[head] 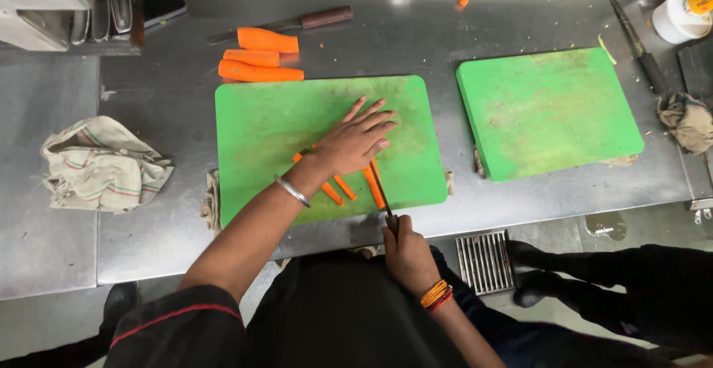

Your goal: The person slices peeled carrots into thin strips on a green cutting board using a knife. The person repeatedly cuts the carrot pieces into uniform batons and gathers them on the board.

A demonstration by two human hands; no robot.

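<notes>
The left hand lies flat on the near green cutting board, palm down, its fingers stretched out and spread slightly apart, released rather than grasping. The palm presses on a group of carrot sticks that lie on the board; several orange ends show from under the heel of the hand and the wrist, which wears a metal bangle.

The right hand is at the near edge of the steel desk, its fingers clenched around the handle of a knife. The thin dark blade runs away from the person, onto the board, just beside the rightmost carrot stick and close under the left palm. Whether the edge is touching the carrot cannot be told. Orange and red bands circle the right wrist.

Beyond the far left corner of the board three whole peeled carrots lie side by side on the desk, and a second knife with a brown handle lies behind them. A second green cutting board sits well apart to the right, bare of carrots. A crumpled striped cloth rests at the left of the desk, a small bundled rag at the far right, near a white container. A floor drain grate shows below the desk edge.
</notes>
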